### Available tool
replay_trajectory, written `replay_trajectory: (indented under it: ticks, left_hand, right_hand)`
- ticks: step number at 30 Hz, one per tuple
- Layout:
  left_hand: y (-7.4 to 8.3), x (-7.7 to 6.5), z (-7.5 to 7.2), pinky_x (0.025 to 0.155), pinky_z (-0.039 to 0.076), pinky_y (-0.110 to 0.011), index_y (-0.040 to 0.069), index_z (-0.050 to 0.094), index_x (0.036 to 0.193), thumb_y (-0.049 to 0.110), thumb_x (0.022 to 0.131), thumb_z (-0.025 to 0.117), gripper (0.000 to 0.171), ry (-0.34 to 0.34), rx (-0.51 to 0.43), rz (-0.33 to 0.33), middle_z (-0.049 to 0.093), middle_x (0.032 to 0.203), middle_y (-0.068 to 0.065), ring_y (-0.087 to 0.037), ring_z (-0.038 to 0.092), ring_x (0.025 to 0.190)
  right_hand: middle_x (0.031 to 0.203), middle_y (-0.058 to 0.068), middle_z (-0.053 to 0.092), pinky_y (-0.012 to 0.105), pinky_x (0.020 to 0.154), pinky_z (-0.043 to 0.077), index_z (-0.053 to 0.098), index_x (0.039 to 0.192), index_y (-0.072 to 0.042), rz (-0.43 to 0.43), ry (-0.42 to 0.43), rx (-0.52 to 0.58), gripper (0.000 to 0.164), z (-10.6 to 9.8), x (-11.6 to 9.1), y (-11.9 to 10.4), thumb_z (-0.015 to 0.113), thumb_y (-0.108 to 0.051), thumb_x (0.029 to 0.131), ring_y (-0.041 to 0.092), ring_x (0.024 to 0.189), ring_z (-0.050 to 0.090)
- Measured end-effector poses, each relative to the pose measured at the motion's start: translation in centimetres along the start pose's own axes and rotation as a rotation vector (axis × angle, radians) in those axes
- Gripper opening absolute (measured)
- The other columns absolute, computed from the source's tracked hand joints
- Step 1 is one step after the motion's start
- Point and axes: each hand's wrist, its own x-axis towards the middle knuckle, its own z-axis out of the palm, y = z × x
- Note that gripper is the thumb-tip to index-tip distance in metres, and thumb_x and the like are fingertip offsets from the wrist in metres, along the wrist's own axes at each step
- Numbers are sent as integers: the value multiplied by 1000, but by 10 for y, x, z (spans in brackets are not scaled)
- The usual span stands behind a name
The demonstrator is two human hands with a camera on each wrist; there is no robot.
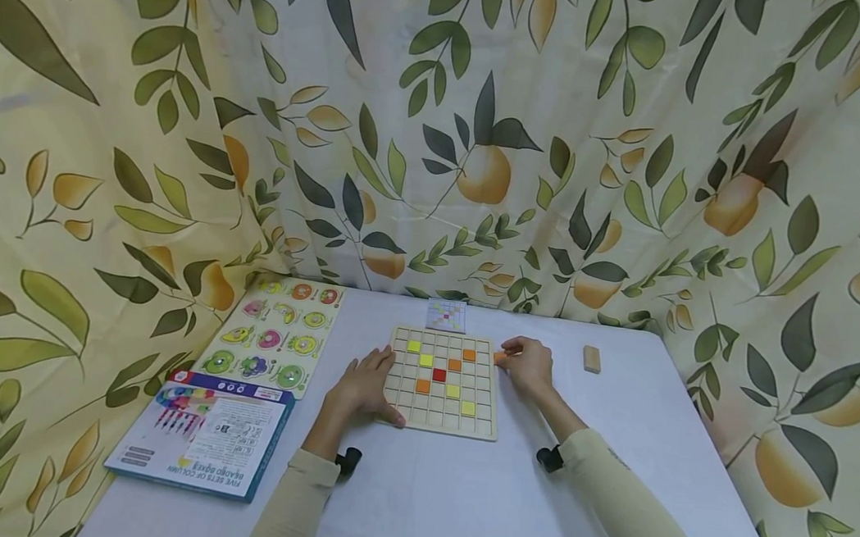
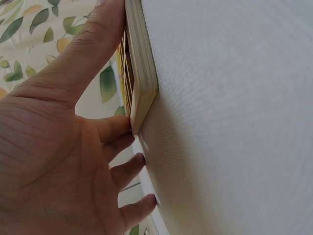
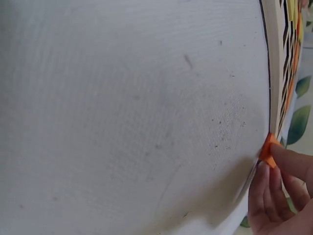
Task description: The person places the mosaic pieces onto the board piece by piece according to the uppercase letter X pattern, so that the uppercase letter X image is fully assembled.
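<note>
A wooden grid board (image 1: 397,414) lies on the table, with several yellow and orange tiles and one red tile (image 1: 439,375) set in its cells along two crossing diagonals. My left hand (image 1: 364,385) is spread at the board's left side. Its thumb is by the near left corner and its fingers reach along the left edge. In the left wrist view this hand (image 2: 58,147) touches the board's side (image 2: 143,63). Just off the board's right edge, my right hand (image 1: 529,365) pinches a small orange tile (image 3: 268,149) between thumb and fingers.
Behind the board is a small pattern card (image 1: 446,315). A wooden block (image 1: 591,359) lies at the right. To the left are a fruit-picture sheet (image 1: 267,332) and, nearer, a flat box (image 1: 198,435). A leaf-print curtain (image 1: 435,178) borders the table.
</note>
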Motion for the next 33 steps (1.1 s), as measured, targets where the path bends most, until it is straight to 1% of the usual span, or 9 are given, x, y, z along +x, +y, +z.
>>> replay_trajectory:
  ticks: [4,6,11,14,19,21,26,29,33]
  left_hand:
    - [1,0,0,129,12,-56,7,27,165,53,66,97,130,-3,8,2,19,174,-11,-31,12,161]
    - [1,0,0,129,13,-57,7,28,165,54,65,97,130,2,3,10,20,173,-12,-31,13,161]
    - [-1,0,-1,128,13,-57,7,28,165,57,63,97,132,2,0,14,20,174,-11,-31,14,161]
    - [-2,1,0,129,12,-57,7,28,165,55,64,97,131,1,-6,9,19,174,-11,-31,14,161]
    - [-4,6,4,129,10,-57,8,26,166,53,66,97,131,0,6,-3,17,174,-11,-31,11,161]
    - [-5,7,5,129,9,-56,8,24,166,53,67,97,131,-4,9,-4,16,175,-10,-30,10,161]
    - [-3,2,-1,129,11,-57,7,25,166,54,65,97,132,-12,1,0,16,174,-11,-31,11,161]
    - [-2,0,-4,128,12,-58,6,27,165,53,66,97,131,-7,-6,7,19,174,-13,-32,13,161]
    - [-3,2,-1,129,11,-56,8,25,166,55,67,96,131,-18,5,4,17,174,-11,-31,12,161]
  right_hand:
    - [95,8,77,34,77,51,78,109,-3,12,11,50,24,-5,-2,2,83,-7,86,26,92,70]
    - [95,8,78,33,78,50,79,108,-4,24,17,89,22,-8,-3,2,82,-8,87,26,94,69]
    - [94,7,79,28,75,52,80,105,-6,26,26,164,20,-11,-9,-6,85,-12,87,23,92,71]
    - [92,7,79,28,74,54,80,105,-6,17,10,192,20,-8,-15,-16,86,-12,86,22,88,72]
    - [93,8,79,31,77,56,80,106,-5,-1,-40,226,22,0,-26,-34,86,-12,86,22,84,74]
    - [95,7,79,30,76,57,80,106,-4,-10,-55,243,23,4,-30,-40,87,-11,86,20,84,73]
    - [94,6,79,27,73,59,81,104,-6,-46,-81,290,22,16,-39,-56,89,-9,83,20,84,75]
    - [93,6,79,29,73,59,80,103,-6,-76,-106,307,22,25,-44,-64,89,-9,83,21,85,75]
    - [91,4,78,30,73,60,79,104,-2,-86,-152,347,24,36,-52,-72,88,-9,83,19,85,75]
